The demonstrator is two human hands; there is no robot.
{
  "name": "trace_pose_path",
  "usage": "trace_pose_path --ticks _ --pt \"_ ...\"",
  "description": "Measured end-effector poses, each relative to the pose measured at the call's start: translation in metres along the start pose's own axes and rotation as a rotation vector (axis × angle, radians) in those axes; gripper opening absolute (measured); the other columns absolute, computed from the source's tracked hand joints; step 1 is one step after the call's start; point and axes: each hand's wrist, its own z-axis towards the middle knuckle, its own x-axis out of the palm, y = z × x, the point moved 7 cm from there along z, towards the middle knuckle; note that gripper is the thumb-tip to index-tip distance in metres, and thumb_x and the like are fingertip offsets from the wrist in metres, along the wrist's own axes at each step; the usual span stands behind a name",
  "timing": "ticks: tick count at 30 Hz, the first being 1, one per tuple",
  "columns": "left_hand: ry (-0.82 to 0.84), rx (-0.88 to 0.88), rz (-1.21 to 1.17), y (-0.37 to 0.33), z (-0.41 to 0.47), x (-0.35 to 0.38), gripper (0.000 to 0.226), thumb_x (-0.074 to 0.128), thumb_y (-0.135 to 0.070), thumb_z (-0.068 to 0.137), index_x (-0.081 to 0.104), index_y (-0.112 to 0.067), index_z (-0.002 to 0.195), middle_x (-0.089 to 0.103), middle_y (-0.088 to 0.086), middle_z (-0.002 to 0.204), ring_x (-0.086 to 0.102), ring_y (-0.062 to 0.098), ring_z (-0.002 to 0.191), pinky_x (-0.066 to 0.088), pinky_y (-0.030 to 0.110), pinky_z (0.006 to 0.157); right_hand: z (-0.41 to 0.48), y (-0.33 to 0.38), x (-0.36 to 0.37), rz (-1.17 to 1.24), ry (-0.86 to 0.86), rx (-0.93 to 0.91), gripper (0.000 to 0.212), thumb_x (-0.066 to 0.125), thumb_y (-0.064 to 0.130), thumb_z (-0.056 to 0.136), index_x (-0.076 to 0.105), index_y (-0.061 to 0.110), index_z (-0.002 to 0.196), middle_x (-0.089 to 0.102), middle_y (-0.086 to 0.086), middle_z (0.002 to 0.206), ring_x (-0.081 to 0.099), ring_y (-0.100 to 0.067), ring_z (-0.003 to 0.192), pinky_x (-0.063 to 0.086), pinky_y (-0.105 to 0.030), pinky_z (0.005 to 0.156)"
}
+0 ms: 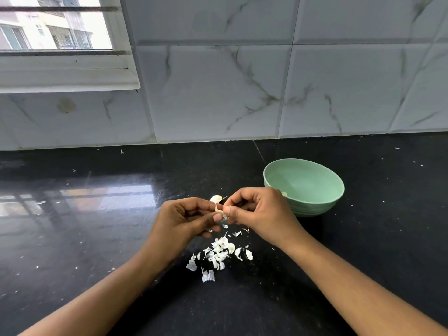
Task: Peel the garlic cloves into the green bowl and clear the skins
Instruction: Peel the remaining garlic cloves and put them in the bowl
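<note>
Marble-look wall tiles fill the background, with a window far off to the left of the hands. Below them runs a glossy black counter, flecked with tiny white scraps.

On it the green bowl stands upright, beyond and to the right of the hands. In this view its near-left rim is partly hidden behind the right hand's knuckles. A small pale bit shows inside by that rim, perhaps a peeled clove, but it is too small to be sure.

The left hand and right hand meet fingertip to fingertip above the counter, both with curled fingers. Between them they pinch one clove, the right thumb and forefinger seemingly on a thin strip of its skin. The fingertips cover most of it, so its long axis cannot be told.

Skins lie in a loose pile on the counter just on the near side of the hands, between the forearms. Another clove rests just beyond the fingertips.

Judging from this, peeling is under way. The drop that follows suits the right hand, which is nearer the bowl: a short reach right and away.
</note>
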Motion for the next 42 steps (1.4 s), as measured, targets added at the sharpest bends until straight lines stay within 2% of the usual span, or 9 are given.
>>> trace_pose_path --ticks 2,5,11,14,20,25,31,37,42 --pt "-0.006 0.017 0.029 0.000 0.000 -0.001 0.017 0.073 -0.013 0.063 0.073 -0.013 0.080 0.073 0.007 0.069 0.069 0.014 0.058 0.056 0.022 0.056 0.000 -0.005 0.002 0.156 0.029 0.090 0.004 0.074 0.007 0.080 0.072 0.010 0.078 0.072 -0.012 0.070 0.071 -0.019 0.066 0.059 -0.028 0.064" --pt "-0.012 0.035 0.036 0.000 0.000 -0.002 0.017 0.073 -0.014 0.063 0.074 -0.017 0.079 0.074 0.008 0.070 0.070 0.015 0.060 0.057 0.024 0.058 -0.001 -0.006 0.004 0.227 0.058 0.140 0.002 0.073 0.007 0.080 0.070 0.007 0.080 0.071 -0.016 0.074 0.070 -0.019 0.066 0.059 -0.028 0.064" --pt "-0.022 0.031 0.030 0.001 0.001 -0.003 0.017 0.073 -0.012 0.062 0.073 -0.012 0.079 0.074 0.006 0.070 0.069 0.014 0.058 0.057 0.024 0.057 -0.001 -0.005 0.007 0.069 0.071 0.091 0.010 0.066 0.013 0.087 0.066 0.019 0.079 0.070 -0.008 0.072 0.069 -0.022 0.067 0.060 -0.037 0.064" --pt "-0.026 0.037 0.038 0.000 0.002 -0.004 0.016 0.073 -0.011 0.062 0.073 -0.010 0.078 0.074 0.003 0.070 0.069 0.013 0.057 0.057 0.024 0.058 -0.003 0.000 0.009 -0.007 0.070 0.050 0.012 0.061 0.013 0.091 0.061 0.020 0.081 0.066 0.000 0.074 0.068 -0.016 0.068 0.059 -0.037 0.061" --pt "-0.008 0.071 0.076 -0.001 0.000 -0.004 0.012 0.074 -0.017 0.061 0.077 -0.026 0.068 0.076 0.000 0.083 0.071 0.018 0.062 0.059 0.027 0.062 -0.005 -0.002 0.016 0.037 0.173 0.149 0.015 0.052 0.013 0.095 0.055 0.020 0.082 0.063 -0.001 0.083 0.066 -0.011 0.073 0.060 -0.031 0.063" --pt "-0.022 0.052 0.053 -0.001 0.001 -0.004 0.009 0.074 -0.016 0.059 0.076 -0.024 0.064 0.076 0.002 0.079 0.070 0.018 0.059 0.059 0.028 0.062 -0.004 0.006 0.013 -0.127 0.094 -0.007 0.020 0.052 0.014 0.096 0.050 0.025 0.080 0.059 0.003 0.085 0.065 -0.012 0.074 0.057 -0.037 0.064" --pt "-0.002 0.011 -0.009 0.001 0.002 -0.003 0.007 0.073 -0.011 0.061 0.076 -0.016 0.065 0.074 0.012 0.074 0.069 0.017 0.057 0.058 0.026 0.059 -0.004 0.009 0.014 -0.218 0.019 -0.141 0.010 0.050 0.016 0.096 0.049 0.021 0.087 0.052 0.011 0.087 0.059 -0.012 0.075 0.053 -0.043 0.066" --pt "0.009 -0.042 -0.076 0.003 0.003 -0.003 0.008 0.073 -0.011 0.062 0.077 -0.015 0.069 0.073 0.018 0.079 0.069 0.017 0.059 0.058 0.025 0.058 -0.006 0.017 0.016 -0.299 -0.013 -0.253 0.007 0.043 0.024 0.095 0.046 0.022 0.088 0.045 0.014 0.087 0.052 -0.010 0.068 0.048 -0.041 0.062" --pt "0.008 -0.104 -0.155 0.007 0.003 -0.002 0.006 0.072 -0.008 0.062 0.075 -0.010 0.067 0.072 0.017 0.071 0.068 0.016 0.056 0.056 0.021 0.055 -0.007 0.023 0.017 -0.349 -0.044 -0.298 0.015 0.038 0.027 0.095 0.048 0.015 0.092 0.044 0.011 0.091 0.050 -0.012 0.067 0.044 -0.039 0.060"
